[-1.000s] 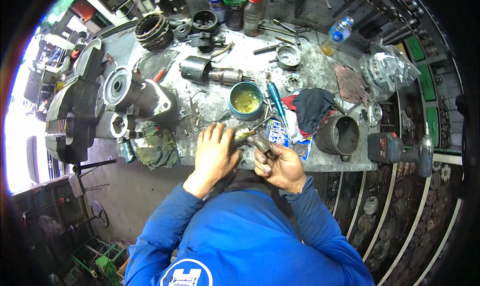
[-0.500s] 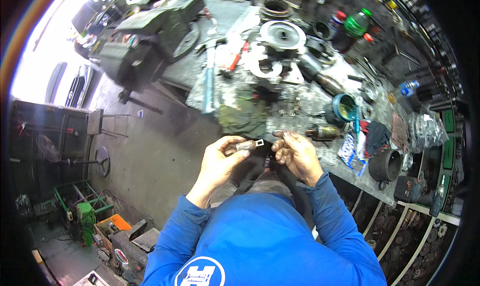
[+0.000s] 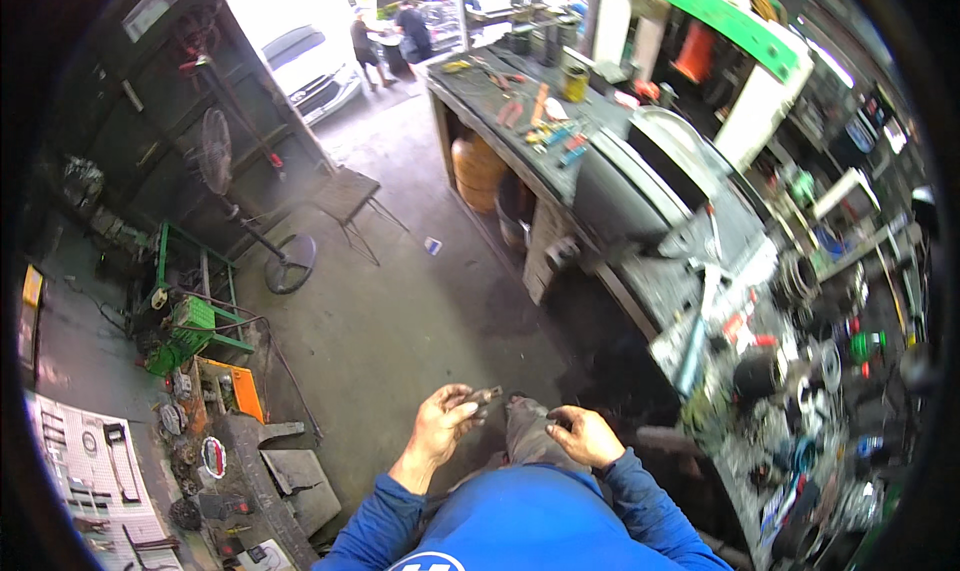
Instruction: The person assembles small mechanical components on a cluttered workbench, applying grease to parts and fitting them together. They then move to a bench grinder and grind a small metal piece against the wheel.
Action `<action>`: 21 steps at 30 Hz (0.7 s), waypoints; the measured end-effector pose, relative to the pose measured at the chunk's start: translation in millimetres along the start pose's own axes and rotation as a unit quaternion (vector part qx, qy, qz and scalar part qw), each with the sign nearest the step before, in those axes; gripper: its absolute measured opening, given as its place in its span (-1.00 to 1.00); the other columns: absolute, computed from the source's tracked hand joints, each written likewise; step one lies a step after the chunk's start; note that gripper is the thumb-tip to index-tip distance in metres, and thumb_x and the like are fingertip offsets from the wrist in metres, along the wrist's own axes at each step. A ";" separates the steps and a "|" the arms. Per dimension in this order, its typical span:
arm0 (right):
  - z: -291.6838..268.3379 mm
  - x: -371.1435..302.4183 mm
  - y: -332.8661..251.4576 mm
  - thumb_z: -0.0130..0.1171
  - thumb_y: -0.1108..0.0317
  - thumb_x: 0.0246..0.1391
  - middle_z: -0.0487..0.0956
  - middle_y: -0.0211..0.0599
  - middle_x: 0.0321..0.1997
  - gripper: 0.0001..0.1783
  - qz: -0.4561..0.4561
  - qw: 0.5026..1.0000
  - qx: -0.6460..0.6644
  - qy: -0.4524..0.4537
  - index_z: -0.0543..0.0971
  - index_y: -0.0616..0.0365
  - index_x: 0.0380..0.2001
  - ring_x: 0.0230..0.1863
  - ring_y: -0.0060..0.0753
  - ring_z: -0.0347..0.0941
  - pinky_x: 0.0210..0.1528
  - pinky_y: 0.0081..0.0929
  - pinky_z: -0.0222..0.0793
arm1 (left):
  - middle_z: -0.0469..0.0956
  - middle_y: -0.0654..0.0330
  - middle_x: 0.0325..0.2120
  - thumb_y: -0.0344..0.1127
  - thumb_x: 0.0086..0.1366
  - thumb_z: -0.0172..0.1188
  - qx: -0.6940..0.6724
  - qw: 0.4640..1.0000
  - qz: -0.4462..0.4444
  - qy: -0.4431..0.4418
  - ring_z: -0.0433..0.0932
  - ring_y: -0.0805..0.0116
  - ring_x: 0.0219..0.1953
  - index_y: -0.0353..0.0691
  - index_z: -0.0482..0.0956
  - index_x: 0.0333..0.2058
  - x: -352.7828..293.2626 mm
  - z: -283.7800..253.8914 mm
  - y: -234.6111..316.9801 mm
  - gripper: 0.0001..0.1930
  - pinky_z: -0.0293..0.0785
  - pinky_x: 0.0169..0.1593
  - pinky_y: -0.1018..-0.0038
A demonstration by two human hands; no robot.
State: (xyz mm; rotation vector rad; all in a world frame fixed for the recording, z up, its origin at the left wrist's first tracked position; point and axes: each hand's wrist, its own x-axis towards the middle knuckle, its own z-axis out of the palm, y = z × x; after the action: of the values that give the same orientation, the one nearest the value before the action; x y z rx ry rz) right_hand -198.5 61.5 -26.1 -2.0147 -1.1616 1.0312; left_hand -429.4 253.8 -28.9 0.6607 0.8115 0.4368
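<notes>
My left hand (image 3: 438, 429) is closed round a small metal cylinder with a flat slotted tab (image 3: 488, 395), its tab end pointing toward my right hand. The slot in the tab shows better in the earlier frame. A short gap away, my right hand (image 3: 590, 437) has its fingers curled and thumb drawn in; whatever they may hold is too small to make out. Both hands are in front of my body, above the floor and my legs, apart from the workbench (image 3: 640, 289).
On the bench at right lie a hammer (image 3: 697, 343), pliers, a dark cloth and metal parts. A stool (image 3: 345, 196) and a pedestal fan (image 3: 290, 263) stand ahead left. Nearer left are a green metal frame (image 3: 163, 261), an orange bin (image 3: 246, 391) and a hose. Two people are outside near a car (image 3: 312, 76).
My view has swung left, so the bench has shifted to the right and the doorway, stool and fan have come into fuller view. My left hand keeps the metal cylinder.
</notes>
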 end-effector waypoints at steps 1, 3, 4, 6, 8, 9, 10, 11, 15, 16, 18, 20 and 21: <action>-1.9 27.8 -14.1 0.32 0.13 0.27 0.73 0.16 -0.05 -0.54 -0.009 1.000 0.002 -0.024 0.69 0.30 0.03 0.00 0.11 0.70 0.09 -0.14 0.58 | 0.71 -0.04 0.00 -0.57 0.40 0.23 -0.038 0.999 0.016 -0.002 0.74 0.11 -0.14 -0.24 0.49 0.07 12.0 -20.3 8.6 -0.70 0.75 -0.06 0.24; -9.1 88.4 -41.0 0.30 0.14 0.30 0.74 0.14 -0.04 -0.54 -0.005 0.992 0.061 -0.109 0.69 0.33 0.05 -0.01 0.07 0.72 0.08 -0.16 0.58 | 0.71 -0.03 0.00 -0.56 0.41 0.22 -0.106 0.994 0.017 0.025 0.74 0.09 -0.14 -0.23 0.52 0.05 36.5 -57.4 26.0 -0.73 0.74 -0.04 0.21; -11.9 123.8 -55.8 0.29 0.14 0.31 0.74 0.14 -0.04 -0.54 -0.023 0.989 0.071 -0.127 0.68 0.34 0.05 -0.02 0.05 0.72 0.08 -0.17 0.58 | 0.71 -0.08 0.02 -0.55 0.44 0.20 -0.124 0.991 0.028 0.044 0.74 0.09 -0.05 -0.26 0.54 0.06 47.7 -72.5 35.7 -0.75 0.73 0.04 0.17; -16.2 198.7 -86.0 0.28 0.15 0.32 0.74 0.15 -0.03 -0.54 -0.072 0.978 0.103 -0.164 0.68 0.36 0.06 -0.02 0.03 0.72 0.08 -0.18 0.58 | 0.72 -0.08 0.01 -0.56 0.44 0.19 -0.142 0.986 0.045 0.071 0.74 0.08 -0.04 -0.26 0.56 0.05 76.0 -99.8 64.5 -0.76 0.73 0.04 0.16; -15.8 283.5 -121.1 0.27 0.15 0.35 0.75 0.07 -0.11 -0.54 -0.096 0.977 0.093 -0.165 0.67 0.39 0.05 -0.14 -0.12 0.70 -0.02 -0.24 0.59 | 0.75 -0.01 -0.03 -0.55 0.44 0.17 -0.159 0.979 0.070 0.111 0.74 0.09 -0.12 -0.20 0.64 0.00 102.8 -114.8 96.8 -0.77 0.73 -0.02 0.19; -14.8 323.1 -139.5 0.27 0.15 0.35 0.75 0.03 -0.13 -0.54 -0.058 0.974 0.120 -0.184 0.67 0.39 0.05 -0.18 -0.20 0.69 -0.06 -0.26 0.60 | 0.74 -0.03 -0.04 -0.56 0.43 0.17 -0.169 0.974 0.087 0.123 0.75 0.08 -0.13 -0.21 0.64 0.01 119.5 -120.3 118.3 -0.77 0.74 -0.04 0.18; -15.2 363.6 -158.2 0.26 0.15 0.36 0.75 -0.01 -0.16 -0.54 -0.062 0.976 0.120 -0.173 0.67 0.39 0.05 -0.21 -0.26 0.67 -0.09 -0.27 0.60 | 0.74 -0.05 -0.04 -0.56 0.43 0.17 -0.177 0.970 0.101 0.130 0.75 0.07 -0.14 -0.22 0.63 0.01 133.0 -125.8 143.1 -0.77 0.75 -0.05 0.17; -16.8 402.6 -176.6 0.25 0.15 0.37 0.74 -0.05 -0.18 -0.55 -0.054 0.977 0.123 -0.167 0.67 0.38 0.05 -0.23 -0.32 0.65 -0.12 -0.29 0.59 | 0.74 -0.06 -0.04 -0.57 0.43 0.17 -0.187 0.966 0.109 0.144 0.75 0.05 -0.15 -0.23 0.62 0.02 146.6 -129.7 168.9 -0.76 0.76 -0.07 0.16; -34.3 518.5 -227.1 0.24 0.16 0.36 0.76 0.05 -0.01 -0.52 -0.126 0.980 0.097 -0.121 0.66 0.41 0.09 -0.03 -0.11 0.70 0.10 -0.24 0.59 | 0.75 -0.07 -0.03 -0.58 0.44 0.14 -0.176 0.960 0.166 0.142 0.78 0.05 -0.14 -0.23 0.64 0.03 208.7 -136.7 264.7 -0.74 0.79 -0.06 0.15; -40.8 544.5 -233.1 0.23 0.15 0.35 0.75 0.08 0.02 -0.51 -0.100 0.974 0.118 -0.164 0.65 0.40 0.10 0.05 -0.07 0.69 0.19 -0.21 0.56 | 0.75 -0.07 -0.02 -0.57 0.44 0.14 -0.179 0.959 0.169 0.138 0.78 0.05 -0.12 -0.24 0.65 0.03 227.6 -139.3 285.7 -0.74 0.79 -0.03 0.15; -50.4 592.6 -238.0 0.23 0.15 0.34 0.74 0.09 0.04 -0.51 -0.093 0.973 0.112 -0.179 0.66 0.40 0.09 0.07 -0.06 0.69 0.20 -0.22 0.55 | 0.75 -0.07 -0.02 -0.57 0.44 0.15 -0.194 0.959 0.160 0.131 0.78 0.05 -0.13 -0.25 0.65 0.04 272.3 -145.4 321.6 -0.74 0.79 -0.03 0.15; -59.7 644.5 -240.0 0.21 0.16 0.33 0.74 0.11 0.06 -0.52 -0.074 0.975 0.102 -0.183 0.68 0.40 0.06 0.09 -0.03 0.69 0.21 -0.22 0.55 | 0.75 -0.07 -0.02 -0.58 0.41 0.15 -0.197 0.963 0.149 0.111 0.78 0.05 -0.12 -0.25 0.66 0.04 325.3 -153.1 357.8 -0.72 0.78 -0.02 0.15; -63.7 664.2 -240.0 0.19 0.16 0.33 0.75 0.10 0.02 -0.52 -0.085 0.982 0.080 -0.147 0.69 0.39 0.05 0.05 -0.08 0.70 0.19 -0.25 0.56 | 0.75 -0.06 -0.02 -0.58 0.41 0.15 -0.200 0.967 0.127 0.098 0.78 0.05 -0.11 -0.25 0.66 0.05 353.4 -157.2 377.4 -0.71 0.78 -0.01 0.15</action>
State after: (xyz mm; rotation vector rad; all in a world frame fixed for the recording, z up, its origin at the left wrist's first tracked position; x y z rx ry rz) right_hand -36.7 751.9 -23.2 -1.6466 -1.3283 1.3205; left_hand -373.8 791.3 -33.0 0.3465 0.7964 0.8843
